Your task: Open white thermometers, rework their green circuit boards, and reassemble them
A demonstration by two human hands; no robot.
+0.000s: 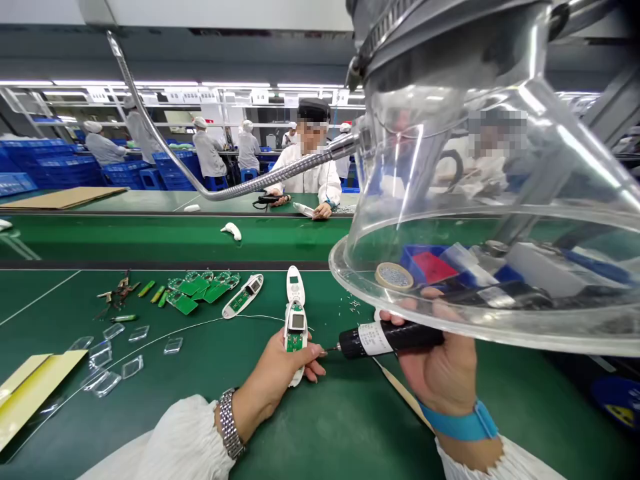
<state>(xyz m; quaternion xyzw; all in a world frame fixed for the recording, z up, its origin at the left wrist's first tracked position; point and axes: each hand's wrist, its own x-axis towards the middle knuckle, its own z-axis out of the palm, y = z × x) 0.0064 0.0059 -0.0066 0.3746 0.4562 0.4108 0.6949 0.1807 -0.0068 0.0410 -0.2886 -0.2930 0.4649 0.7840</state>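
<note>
My left hand (280,370) is closed around a white plastic housing (297,373) with a green circuit board (295,341) and a small grey display set in it. A black electric screwdriver (417,335) with a white label lies level in my right hand (443,367), whose fingers wrap its body. Its bit points left and ends close to my left fingertips; whether it touches anything I cannot tell. Just beyond the held housing lies a white cover (295,285) with a window and buttons. Another white housing with a board (243,297) rests to its left.
Green circuit boards (200,287), clear plastic windows (103,357) and loose screws (353,305) lie on the green bench. A clear funnel-shaped hood (450,167) hangs low over my right hand. Behind it stand a screw dish (394,275) and blue bins. A co-worker (305,167) sits opposite.
</note>
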